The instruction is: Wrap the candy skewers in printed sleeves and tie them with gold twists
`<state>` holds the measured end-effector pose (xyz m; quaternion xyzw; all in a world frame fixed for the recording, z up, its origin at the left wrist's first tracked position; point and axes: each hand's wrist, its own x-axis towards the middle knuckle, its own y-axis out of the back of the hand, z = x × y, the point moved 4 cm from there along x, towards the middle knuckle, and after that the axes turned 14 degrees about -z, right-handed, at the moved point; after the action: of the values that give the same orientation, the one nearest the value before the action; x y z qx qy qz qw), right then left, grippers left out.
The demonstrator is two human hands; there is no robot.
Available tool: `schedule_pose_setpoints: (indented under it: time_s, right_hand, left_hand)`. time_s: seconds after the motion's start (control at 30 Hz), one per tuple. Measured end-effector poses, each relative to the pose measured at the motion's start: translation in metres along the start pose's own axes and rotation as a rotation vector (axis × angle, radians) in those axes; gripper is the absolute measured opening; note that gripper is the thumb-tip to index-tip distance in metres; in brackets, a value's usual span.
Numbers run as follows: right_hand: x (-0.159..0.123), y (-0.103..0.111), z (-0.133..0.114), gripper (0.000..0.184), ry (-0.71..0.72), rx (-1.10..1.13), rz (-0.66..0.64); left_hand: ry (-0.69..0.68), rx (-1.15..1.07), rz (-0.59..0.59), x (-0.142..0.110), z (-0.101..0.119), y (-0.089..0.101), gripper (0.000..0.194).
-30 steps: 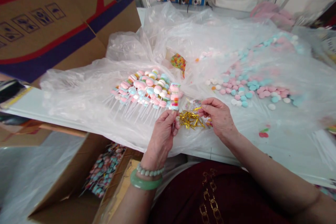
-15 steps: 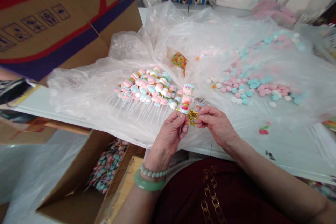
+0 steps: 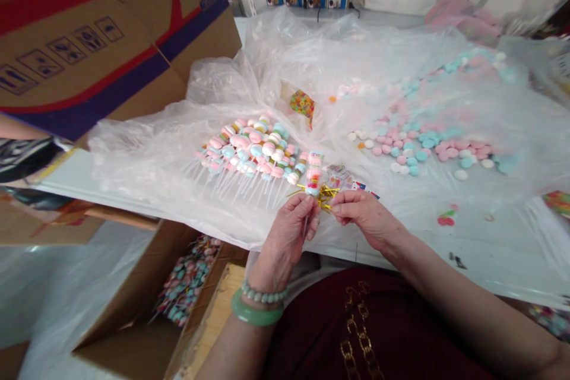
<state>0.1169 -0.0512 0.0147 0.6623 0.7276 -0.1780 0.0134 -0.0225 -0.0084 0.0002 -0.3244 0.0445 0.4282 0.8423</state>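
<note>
Gold ties (image 3: pixel 328 192) as landmark. My left hand (image 3: pixel 290 222), at their near left, is closed, thumb and fingers gripping the stick of a wrapped candy (image 3: pixel 314 172); candy upright, at the ties' left edge. My right hand (image 3: pixel 365 214), just right of the ties, has thumb and fingertips pinched together; can't tell if anything is between them. Skewers (image 3: pixel 249 148) piled left of ties, on plastic (image 3: pixel 146 142). Loose sweets (image 3: pixel 421 148) to their far right.
</note>
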Motion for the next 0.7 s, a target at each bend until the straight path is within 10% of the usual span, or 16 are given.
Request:
schedule_pose_setpoints:
  time_s: [0.23, 0.43, 0.7]
  right_hand:
    - [-0.003, -0.013, -0.009, 0.018, 0.411, -0.673, 0.168]
    - [0.004, -0.012, 0.005, 0.031, 0.334, -0.961, 0.148]
    - [-0.001, -0.013, 0.007, 0.019, 0.392, -0.61, 0.242]
  left_hand:
    - [0.081, 0.052, 0.049, 0.001, -0.011, -0.007, 0.031]
    - [0.061, 0.052, 0.061, 0.0, -0.018, -0.016, 0.033]
    - [-0.041, 0.058, 0.136, 0.0, -0.013, -0.016, 0.036]
